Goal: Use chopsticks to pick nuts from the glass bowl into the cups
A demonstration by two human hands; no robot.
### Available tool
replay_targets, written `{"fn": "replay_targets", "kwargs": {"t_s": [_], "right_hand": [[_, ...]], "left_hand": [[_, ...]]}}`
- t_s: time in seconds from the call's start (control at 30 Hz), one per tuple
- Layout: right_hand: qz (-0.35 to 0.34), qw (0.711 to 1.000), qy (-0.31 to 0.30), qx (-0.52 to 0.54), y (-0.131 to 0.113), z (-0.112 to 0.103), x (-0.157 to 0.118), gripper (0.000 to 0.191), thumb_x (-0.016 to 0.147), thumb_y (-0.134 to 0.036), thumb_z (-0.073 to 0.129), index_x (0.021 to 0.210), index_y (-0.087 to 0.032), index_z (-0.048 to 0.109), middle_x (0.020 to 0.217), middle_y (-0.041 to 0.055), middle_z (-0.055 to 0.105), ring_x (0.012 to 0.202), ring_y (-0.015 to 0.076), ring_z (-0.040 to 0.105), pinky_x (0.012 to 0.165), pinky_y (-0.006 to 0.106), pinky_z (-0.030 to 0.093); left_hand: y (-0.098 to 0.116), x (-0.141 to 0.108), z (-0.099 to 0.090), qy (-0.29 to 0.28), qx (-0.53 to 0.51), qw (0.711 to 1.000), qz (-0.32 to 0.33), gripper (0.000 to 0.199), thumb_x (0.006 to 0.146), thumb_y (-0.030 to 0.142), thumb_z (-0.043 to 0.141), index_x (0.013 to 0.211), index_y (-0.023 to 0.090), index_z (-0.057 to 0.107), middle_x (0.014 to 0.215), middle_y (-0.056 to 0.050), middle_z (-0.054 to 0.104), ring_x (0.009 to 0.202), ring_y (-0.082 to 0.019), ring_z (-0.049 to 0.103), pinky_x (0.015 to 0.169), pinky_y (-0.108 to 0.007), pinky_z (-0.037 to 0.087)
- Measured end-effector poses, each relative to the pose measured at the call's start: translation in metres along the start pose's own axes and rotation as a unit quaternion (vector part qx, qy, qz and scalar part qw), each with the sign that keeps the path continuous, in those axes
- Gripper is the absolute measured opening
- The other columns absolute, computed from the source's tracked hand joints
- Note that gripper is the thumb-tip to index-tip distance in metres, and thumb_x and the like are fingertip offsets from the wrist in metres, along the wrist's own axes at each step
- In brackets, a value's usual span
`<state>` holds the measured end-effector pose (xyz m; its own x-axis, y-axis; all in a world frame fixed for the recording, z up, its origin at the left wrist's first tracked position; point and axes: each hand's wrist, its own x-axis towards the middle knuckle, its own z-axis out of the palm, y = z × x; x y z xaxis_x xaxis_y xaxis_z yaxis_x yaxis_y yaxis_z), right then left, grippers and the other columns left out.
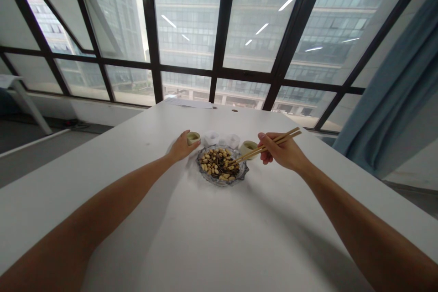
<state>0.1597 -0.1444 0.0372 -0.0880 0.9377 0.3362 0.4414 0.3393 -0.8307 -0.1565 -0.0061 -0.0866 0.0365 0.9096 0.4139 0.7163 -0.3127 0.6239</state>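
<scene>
My right hand (278, 149) grips a pair of wooden chopsticks (263, 147), their tips reaching down into the nuts and seeds (219, 164). Those pale nuts and dark seeds lie in a clear glass dish (222, 182) with a wavy rim. Left of the dish, my left hand (183, 147) is closed around the side of a small greenish cup (193, 138). A second greenish cup (249, 147) stands just right of the dish, partly behind the chopsticks.
Behind the dish sit small clear containers (211, 138) on the white table (212, 228). Some paper (188, 102) lies at the table's far edge, before dark-framed windows. A blue curtain (386, 96) hangs at the right.
</scene>
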Motion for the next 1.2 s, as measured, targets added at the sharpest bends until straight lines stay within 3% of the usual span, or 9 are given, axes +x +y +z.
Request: {"fn": "replay_targets", "kwargs": {"t_s": [0.2,0.4,0.6,0.7,0.8,1.03,1.2], "right_hand": [[-0.019,1.0,-0.002,-0.01,-0.002,-0.002,0.0,0.064,0.076,-0.08,0.065,0.067,-0.017,0.063,0.046,0.0049,0.062,0.036,0.0156,0.059,0.034,0.023,0.045],[-0.145,0.985,0.053,-0.072,-0.014,-0.008,-0.01,0.058,0.09,-0.071,0.056,0.067,-0.019,0.064,0.052,0.0056,0.066,0.042,0.0161,0.062,0.041,0.026,0.049],[-0.295,0.919,0.027,-0.259,-0.04,-0.005,-0.03,0.051,0.102,-0.05,0.048,0.063,-0.02,0.061,0.052,0.0031,0.063,0.042,0.0124,0.057,0.045,0.025,0.04],[-0.366,0.877,-0.001,-0.31,-0.047,0.001,-0.035,0.047,0.104,-0.042,0.045,0.064,-0.021,0.058,0.048,0.0006,0.056,0.039,0.0105,0.051,0.043,0.025,0.033],[-0.409,0.853,-0.011,-0.325,-0.048,0.004,-0.036,0.046,0.106,-0.039,0.042,0.065,-0.021,0.054,0.048,-0.0004,0.053,0.038,0.0095,0.046,0.043,0.025,0.029],[-0.362,0.87,-0.033,-0.334,-0.043,0.004,-0.033,0.05,0.106,-0.047,0.039,0.066,-0.021,0.054,0.049,-0.0001,0.051,0.04,0.0101,0.044,0.045,0.026,0.027],[-0.305,0.896,-0.097,-0.308,-0.043,0.006,-0.033,0.051,0.105,-0.049,0.041,0.067,-0.02,0.058,0.053,0.0012,0.054,0.044,0.0111,0.048,0.048,0.026,0.031]], "left_hand": [[0.001,-0.001,-0.001,-0.001,-0.006,1.0,0.003,0.074,0.086,0.054,0.067,0.144,0.016,0.044,0.145,-0.017,0.056,0.13,-0.03,0.057,0.11,-0.041,0.045],[-0.002,0.0,0.001,0.001,-0.001,1.0,0.002,0.076,0.085,0.055,0.067,0.144,0.012,0.044,0.144,-0.02,0.056,0.131,-0.031,0.057,0.11,-0.041,0.044],[-0.007,0.002,0.003,0.006,-0.007,1.0,0.015,0.073,0.085,0.055,0.067,0.143,0.017,0.045,0.144,-0.017,0.057,0.13,-0.03,0.057,0.11,-0.042,0.045],[-0.008,0.003,0.003,0.005,-0.004,1.0,0.015,0.074,0.085,0.055,0.067,0.143,0.016,0.044,0.145,-0.018,0.056,0.13,-0.03,0.057,0.11,-0.042,0.044],[-0.009,0.004,0.004,0.01,-0.007,1.0,0.017,0.074,0.084,0.055,0.068,0.143,0.016,0.045,0.144,-0.018,0.057,0.129,-0.031,0.058,0.109,-0.043,0.045],[-0.011,0.004,0.005,0.01,-0.018,1.0,0.019,0.075,0.084,0.055,0.069,0.143,0.015,0.045,0.142,-0.018,0.058,0.128,-0.031,0.059,0.109,-0.043,0.045],[-0.01,0.003,0.004,0.01,-0.016,1.0,0.017,0.075,0.084,0.055,0.069,0.143,0.015,0.045,0.141,-0.019,0.059,0.128,-0.032,0.059,0.108,-0.044,0.046]]}}
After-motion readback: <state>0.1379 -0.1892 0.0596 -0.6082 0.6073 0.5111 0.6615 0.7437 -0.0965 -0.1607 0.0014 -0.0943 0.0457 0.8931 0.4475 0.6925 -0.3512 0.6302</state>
